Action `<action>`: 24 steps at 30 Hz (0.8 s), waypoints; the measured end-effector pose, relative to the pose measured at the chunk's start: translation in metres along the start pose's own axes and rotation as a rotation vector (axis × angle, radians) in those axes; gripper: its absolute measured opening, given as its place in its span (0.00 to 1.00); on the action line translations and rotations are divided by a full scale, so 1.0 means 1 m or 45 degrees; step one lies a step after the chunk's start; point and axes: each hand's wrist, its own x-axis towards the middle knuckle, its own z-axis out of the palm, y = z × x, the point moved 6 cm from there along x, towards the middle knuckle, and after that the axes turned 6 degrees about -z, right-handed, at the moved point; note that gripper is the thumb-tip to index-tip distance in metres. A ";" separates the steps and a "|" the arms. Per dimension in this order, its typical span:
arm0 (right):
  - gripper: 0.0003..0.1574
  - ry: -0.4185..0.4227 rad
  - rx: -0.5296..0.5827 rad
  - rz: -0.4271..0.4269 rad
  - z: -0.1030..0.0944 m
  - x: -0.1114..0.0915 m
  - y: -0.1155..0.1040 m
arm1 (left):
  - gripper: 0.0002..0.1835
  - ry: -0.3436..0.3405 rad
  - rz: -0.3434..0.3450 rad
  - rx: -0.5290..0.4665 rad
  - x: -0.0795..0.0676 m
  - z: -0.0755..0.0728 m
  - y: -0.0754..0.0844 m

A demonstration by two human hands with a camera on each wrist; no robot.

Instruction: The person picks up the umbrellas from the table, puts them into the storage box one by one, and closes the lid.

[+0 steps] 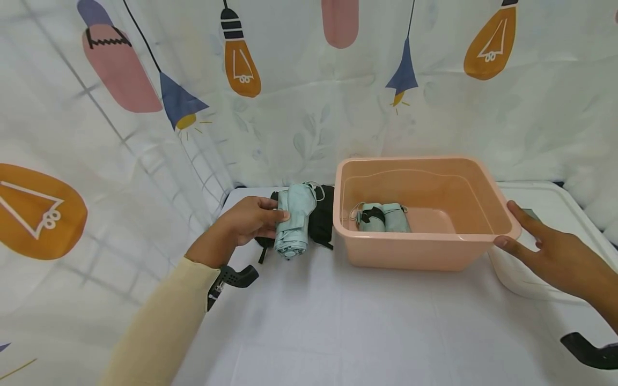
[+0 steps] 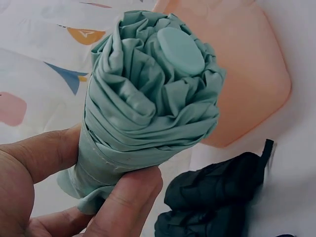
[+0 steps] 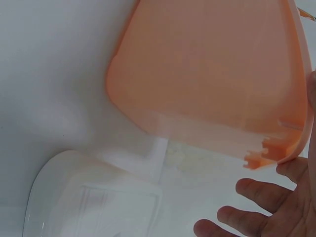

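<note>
My left hand (image 1: 251,221) grips a folded pale green compact umbrella (image 1: 295,220), thumb and fingers round its side. In the left wrist view the umbrella (image 2: 143,94) shows gathered cloth and a smooth oval green end cap (image 2: 181,52). My right hand (image 1: 555,252) touches the right rim of a peach plastic tub (image 1: 396,252), its fingers spread and mostly straight. The right wrist view has fingertips (image 3: 294,168) right at the rim of the tub (image 3: 207,69). Two rolled pale green bundles (image 1: 397,218) lie side by side inside the tub, one with a black band.
Black rolled cloth bundles (image 1: 321,217) lie on the white-covered table (image 1: 309,321), behind the umbrella and left of the tub. A white plastic lid or tray (image 1: 526,279) sits at the right, partly under my right hand. A printed curtain (image 1: 299,107) hangs behind.
</note>
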 end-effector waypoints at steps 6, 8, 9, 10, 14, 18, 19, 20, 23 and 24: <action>0.56 0.000 -0.008 0.006 0.001 0.000 0.000 | 0.39 0.007 0.014 -0.012 -0.001 0.000 0.014; 0.56 0.001 -0.011 0.010 0.001 0.000 0.000 | 0.39 0.007 0.018 -0.021 -0.001 0.001 0.019; 0.56 0.002 -0.011 0.010 0.001 0.000 0.000 | 0.39 0.006 0.020 -0.026 -0.001 0.001 0.021; 0.56 0.001 -0.013 0.012 0.001 0.000 0.000 | 0.39 0.005 0.021 -0.030 -0.001 0.001 0.024; 0.57 -0.003 -0.015 0.018 0.002 0.000 0.000 | 0.39 0.000 0.026 -0.040 -0.001 0.002 0.032; 0.57 -0.011 -0.018 0.025 0.002 0.000 0.001 | 0.39 -0.015 0.035 -0.052 -0.001 0.002 0.039; 0.57 -0.013 -0.017 0.028 0.002 0.001 0.001 | 0.38 -0.023 0.039 -0.057 -0.001 0.003 0.040; 0.57 -0.015 -0.017 0.031 0.002 0.001 0.001 | 0.37 -0.030 0.042 -0.064 0.000 0.003 0.041; 0.57 -0.017 -0.011 0.036 0.002 0.001 0.001 | 0.36 -0.046 0.055 -0.082 0.001 0.005 0.044; 0.57 -0.017 -0.008 0.037 0.002 0.001 0.001 | 0.37 -0.048 0.059 -0.086 0.002 0.006 0.045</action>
